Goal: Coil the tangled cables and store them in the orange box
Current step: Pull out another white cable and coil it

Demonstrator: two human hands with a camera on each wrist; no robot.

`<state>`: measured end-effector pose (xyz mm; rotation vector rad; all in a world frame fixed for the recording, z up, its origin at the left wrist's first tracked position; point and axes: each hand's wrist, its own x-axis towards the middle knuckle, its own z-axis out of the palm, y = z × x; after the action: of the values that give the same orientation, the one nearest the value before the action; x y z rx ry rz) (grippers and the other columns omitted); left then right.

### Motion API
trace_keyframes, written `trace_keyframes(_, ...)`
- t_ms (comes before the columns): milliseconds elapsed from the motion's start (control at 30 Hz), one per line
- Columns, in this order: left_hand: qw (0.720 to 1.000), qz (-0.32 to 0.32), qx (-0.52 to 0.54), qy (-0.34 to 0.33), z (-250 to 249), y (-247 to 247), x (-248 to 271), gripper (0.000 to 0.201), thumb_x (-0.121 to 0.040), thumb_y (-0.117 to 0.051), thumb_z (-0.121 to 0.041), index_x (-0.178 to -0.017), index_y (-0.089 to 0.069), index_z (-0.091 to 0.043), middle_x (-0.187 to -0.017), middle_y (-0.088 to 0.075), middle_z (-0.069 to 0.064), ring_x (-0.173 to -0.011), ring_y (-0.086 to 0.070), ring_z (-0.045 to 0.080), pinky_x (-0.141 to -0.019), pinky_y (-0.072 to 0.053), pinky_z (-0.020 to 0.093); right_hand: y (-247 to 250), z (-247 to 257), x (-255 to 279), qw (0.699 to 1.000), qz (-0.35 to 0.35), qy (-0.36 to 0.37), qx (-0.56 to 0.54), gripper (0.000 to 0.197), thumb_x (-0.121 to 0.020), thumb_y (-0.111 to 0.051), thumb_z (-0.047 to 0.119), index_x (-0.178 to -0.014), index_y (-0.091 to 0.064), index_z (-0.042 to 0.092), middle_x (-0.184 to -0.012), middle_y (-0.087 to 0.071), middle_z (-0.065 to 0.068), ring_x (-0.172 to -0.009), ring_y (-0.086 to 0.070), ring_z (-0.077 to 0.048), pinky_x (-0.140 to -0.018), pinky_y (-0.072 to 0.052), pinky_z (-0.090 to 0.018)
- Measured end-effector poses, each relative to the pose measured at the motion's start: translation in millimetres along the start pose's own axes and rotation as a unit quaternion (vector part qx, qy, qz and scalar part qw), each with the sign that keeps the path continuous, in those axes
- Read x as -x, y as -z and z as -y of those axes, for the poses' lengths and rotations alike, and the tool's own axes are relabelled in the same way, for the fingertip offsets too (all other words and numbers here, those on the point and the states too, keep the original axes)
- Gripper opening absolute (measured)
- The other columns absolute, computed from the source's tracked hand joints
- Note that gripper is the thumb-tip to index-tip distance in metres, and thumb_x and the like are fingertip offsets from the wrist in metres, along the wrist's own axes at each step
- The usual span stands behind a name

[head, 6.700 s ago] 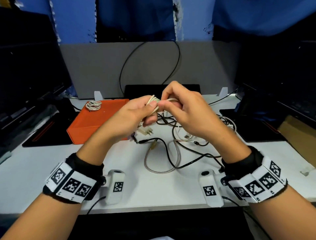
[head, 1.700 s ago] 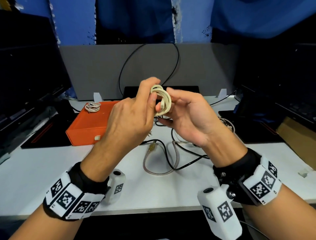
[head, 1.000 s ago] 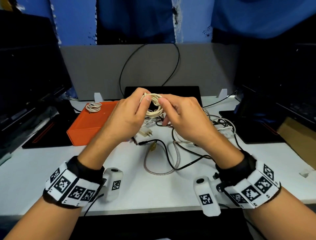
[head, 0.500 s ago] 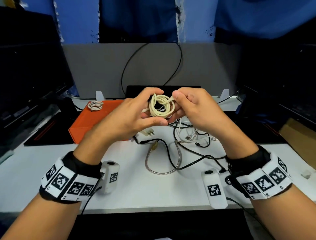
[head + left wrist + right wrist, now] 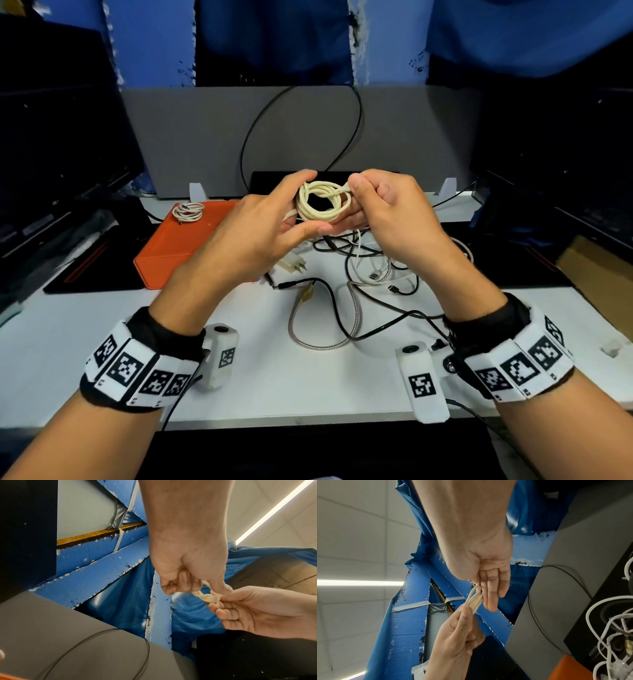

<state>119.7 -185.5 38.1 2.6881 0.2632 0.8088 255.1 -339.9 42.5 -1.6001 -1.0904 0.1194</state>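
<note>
A cream cable wound into a small coil (image 5: 322,205) hangs in the air between both hands, above the table's middle. My left hand (image 5: 274,222) grips the coil's left and lower side with thumb and fingers. My right hand (image 5: 373,209) pinches the cable's loose end at the coil's upper right. The wrist views show the coil (image 5: 208,597) (image 5: 475,599) edge-on between the fingers. The orange box (image 5: 178,246) lies at the left, behind my left hand, with a white coiled cable (image 5: 188,211) on it. Tangled black, white and braided cables (image 5: 352,274) lie on the table under my hands.
A white plug adapter (image 5: 293,265) lies beside the box. A grey partition (image 5: 394,137) with a black cable loop stands at the back. Dark monitors flank both sides, and a cardboard box (image 5: 599,270) sits at the far right. The white table (image 5: 51,342) runs to the front edge.
The coil has turned flat-on towards me. My right hand has pulled the loose end across the coil's top, and both hands have risen slightly.
</note>
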Motion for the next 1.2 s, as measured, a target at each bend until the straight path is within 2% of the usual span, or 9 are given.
trace_keyframes(100,0.999,-0.04,-0.028,-0.016,4,1,0,0.073,-0.089,-0.056,-0.063,-0.151,-0.041,-0.026,-0.109,-0.075,0.006,-0.098,-0.067,0.026,-0.084,-0.055,0.043,-1,2,0,1.0,0.006,0.007,-0.016,0.034,-0.112,-0.042,0.024,-0.101,-0.068,0.005,-0.084,-0.08,-0.008,-0.074,-0.079,-0.023,-0.083,-0.062,-0.048)
trace_keyframes(233,0.989,-0.118,-0.074,-0.047,4,-6,0,0.049,-0.097,-0.066,-0.037,-0.141,-0.056,-0.018,-0.087,-0.075,0.009,-0.078,-0.061,0.029,-0.068,-0.041,0.033,-2,3,0,0.999,0.003,0.009,-0.037,0.035,-0.113,-0.04,0.024,-0.103,-0.068,0.004,-0.084,-0.08,-0.007,-0.076,-0.079,-0.022,-0.085,-0.061,-0.044)
trace_keyframes(400,0.998,-0.05,-0.047,-0.008,-3,-1,2,0.077,-0.085,-0.047,-0.079,-0.141,-0.052,-0.027,-0.097,-0.076,-0.003,-0.085,-0.068,0.02,-0.072,-0.045,0.032,-1,1,2,1.0,-0.01,0.016,0.016,0.034,-0.111,-0.045,0.024,-0.096,-0.07,0.006,-0.08,-0.079,-0.002,-0.071,-0.077,-0.012,-0.073,-0.061,-0.035)
trace_keyframes(500,0.997,-0.063,-0.025,0.024,-7,-3,4,0.066,-0.083,-0.047,-0.084,-0.124,-0.053,-0.032,-0.081,-0.07,-0.014,-0.076,-0.066,0.009,-0.066,-0.05,0.034,-4,1,3,0.993,-0.023,0.045,0.106,0.035,-0.11,-0.047,0.025,-0.087,-0.066,0.008,-0.071,-0.073,0.007,-0.066,-0.07,0.004,-0.06,-0.049,-0.017)
trace_keyframes(667,0.997,-0.072,-0.023,0.034,-5,2,3,0.04,-0.091,-0.061,-0.061,-0.119,-0.056,-0.032,-0.084,-0.07,-0.014,-0.074,-0.064,0.011,-0.065,-0.05,0.03,-1,-2,1,0.996,0.0,0.049,0.075,0.033,-0.11,-0.046,0.026,-0.097,-0.07,0.009,-0.079,-0.079,0.001,-0.073,-0.077,-0.009,-0.074,-0.061,-0.036)
trace_keyframes(867,0.999,-0.028,0.036,0.011,5,10,3,0.04,-0.093,-0.061,-0.058,-0.124,-0.054,-0.034,-0.094,-0.069,-0.017,-0.083,-0.065,0.005,-0.073,-0.055,0.035,-1,2,2,0.999,0.026,0.004,-0.033,0.035,-0.112,-0.044,0.022,-0.1,-0.072,0.005,-0.082,-0.079,-0.009,-0.076,-0.079,-0.025,-0.086,-0.062,-0.043)
trace_keyframes(1033,0.999,-0.033,0.01,0.006,8,11,-1,0.064,-0.084,-0.055,-0.07,-0.133,-0.053,-0.03,-0.104,-0.069,-0.017,-0.09,-0.062,0.003,-0.076,-0.044,0.009,-1,1,1,0.998,0.028,0.0,-0.057,0.035,-0.112,-0.043,0.023,-0.104,-0.073,0.008,-0.086,-0.08,-0.01,-0.082,-0.079,-0.028,-0.094,-0.058,-0.055)
trace_keyframes(1133,0.998,-0.023,0.05,0.019,12,8,-1,0.059,-0.085,-0.059,-0.074,-0.13,-0.053,-0.036,-0.101,-0.073,-0.013,-0.089,-0.068,0.009,-0.08,-0.056,0.036,-2,-1,1,0.999,0.026,0.002,-0.045,0.033,-0.112,-0.044,0.023,-0.103,-0.072,0.008,-0.085,-0.08,-0.01,-0.08,-0.079,-0.026,-0.091,-0.06,-0.051)
trace_keyframes(1200,0.993,0.006,0.108,0.04,14,6,-1,0.056,-0.085,-0.052,-0.079,-0.125,-0.054,-0.04,-0.081,-0.069,-0.01,-0.07,-0.064,0.013,-0.066,-0.053,0.042,-3,-4,1,0.999,0.031,0.008,-0.023,0.031,-0.111,-0.046,0.023,-0.099,-0.071,0.008,-0.084,-0.079,-0.009,-0.078,-0.079,-0.024,-0.087,-0.062,-0.049)
